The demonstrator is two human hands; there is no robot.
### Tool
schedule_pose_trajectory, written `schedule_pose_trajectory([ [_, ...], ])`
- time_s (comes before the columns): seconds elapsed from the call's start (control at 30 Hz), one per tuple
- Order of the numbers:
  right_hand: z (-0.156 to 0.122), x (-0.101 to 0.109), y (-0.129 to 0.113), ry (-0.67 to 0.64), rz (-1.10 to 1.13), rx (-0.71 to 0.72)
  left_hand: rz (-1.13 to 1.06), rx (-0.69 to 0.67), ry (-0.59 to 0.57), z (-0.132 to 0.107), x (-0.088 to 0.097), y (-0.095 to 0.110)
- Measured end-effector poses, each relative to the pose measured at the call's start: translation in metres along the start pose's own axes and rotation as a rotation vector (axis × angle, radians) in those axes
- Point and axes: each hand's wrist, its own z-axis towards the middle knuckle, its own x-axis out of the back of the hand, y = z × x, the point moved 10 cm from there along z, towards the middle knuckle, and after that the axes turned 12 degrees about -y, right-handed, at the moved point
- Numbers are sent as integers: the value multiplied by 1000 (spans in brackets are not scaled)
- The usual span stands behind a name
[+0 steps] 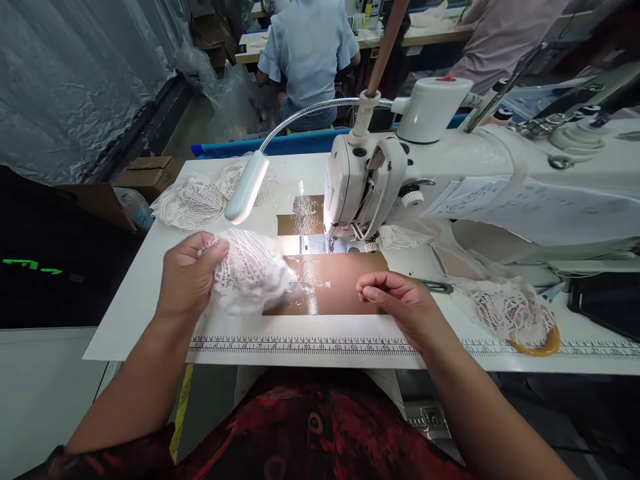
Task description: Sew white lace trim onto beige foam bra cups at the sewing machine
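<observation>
My left hand (193, 277) is closed on a bunched piece of white lace (250, 270), held just above the white sewing table (145, 293), left of the needle. My right hand (397, 303) rests on the table in front of the sewing machine (400, 180), fingers curled with the thumb pressed to the fingertips; whether anything is pinched there I cannot make out. A brown shiny patch (340, 283) lies on the table between my hands, under the needle area (350, 233).
More lace pieces (190, 200) lie at the table's back left, and another lace heap (505, 307) with a yellow tape roll (543, 345) sits at the right. A gooseneck lamp (245, 190) hangs over the table. A printed ruler (300, 345) runs along the front edge. Two people work behind.
</observation>
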Motion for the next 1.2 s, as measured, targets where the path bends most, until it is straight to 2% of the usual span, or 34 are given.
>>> schedule_pose_trajectory([
  [0.03, -1, 6, -2, 7, -48, 9, 210, -97, 27, 5, -1, 16],
  [0.07, 0, 9, -5, 3, -101, 14, 430, -198, 21, 8, -15, 29],
  [0.13, 6, 9, -13, -26, -231, 19, 789, -400, -122, 13, -72, 36],
  [0.17, 11, 7, -18, -45, -315, 23, 925, -444, -212, 15, -103, 28],
  [0.23, 24, 0, -29, -86, -514, 35, 1133, -434, -434, 17, -162, -4],
  [0.3, 36, -6, -33, -122, -707, 34, 1163, -436, -526, 13, -197, -25],
  [0.37, 44, -13, -31, -149, -843, 46, 1164, -436, -571, 5, -213, -35],
  [0.47, 48, -23, -24, -168, -982, 124, 1189, -444, -629, -9, -216, -35],
  [0.57, 46, -37, -13, -191, -1192, 162, 1208, -444, -693, -14, -209, -25],
  [0.73, 42, -47, -5, -188, -1516, 110, 947, -386, -738, -1, -187, -16],
  [0.93, 48, -44, -5, -120, -1576, 33, 834, -463, -716, 13, -183, -25],
  [1.1, 59, -39, -3, -108, -1555, -74, 891, -565, -698, 24, -184, -26],
  [1.2, 62, -35, -5, -76, -1538, -134, 948, -653, -650, 28, -183, -23],
])
